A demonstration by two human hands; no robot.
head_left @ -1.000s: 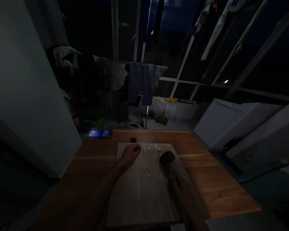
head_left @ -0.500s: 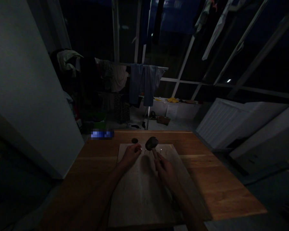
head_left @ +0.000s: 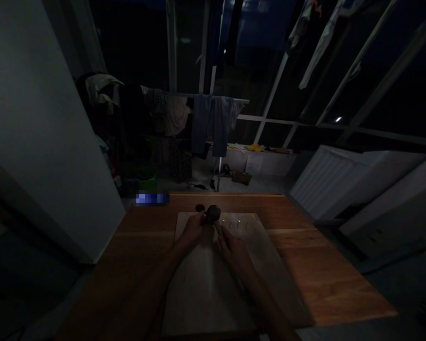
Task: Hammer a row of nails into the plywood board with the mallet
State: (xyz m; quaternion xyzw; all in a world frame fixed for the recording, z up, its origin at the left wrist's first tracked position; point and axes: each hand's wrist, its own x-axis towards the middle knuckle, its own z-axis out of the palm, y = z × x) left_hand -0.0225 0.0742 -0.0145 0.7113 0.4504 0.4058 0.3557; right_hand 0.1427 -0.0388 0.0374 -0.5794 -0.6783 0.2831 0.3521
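My right hand [head_left: 233, 248] is wrapped round the handle of a mallet [head_left: 213, 214] with a dark, rounded head. The mallet head is right beside the fingertips of my left hand [head_left: 194, 226], over the far edge of a pale wooden board [head_left: 202, 293]. Thumb and finger of my left hand are pinched together on a nail, which the mallet head now mostly hides. To the right of the head, several thin nails [head_left: 239, 224] stand in a row along the board's far side.
Beneath the board is a brown wooden table [head_left: 326, 274]. A small dark round object [head_left: 199, 207] lies behind the board, and a blurred blue item [head_left: 151, 198] at the far left corner. Beyond stand a drying rack with hanging trousers [head_left: 219, 125] and a white ribbed panel [head_left: 317, 175].
My right hand has brought the mallet left and slightly down, close against my left fingertips. My left hand stays almost where it was, still pinched.
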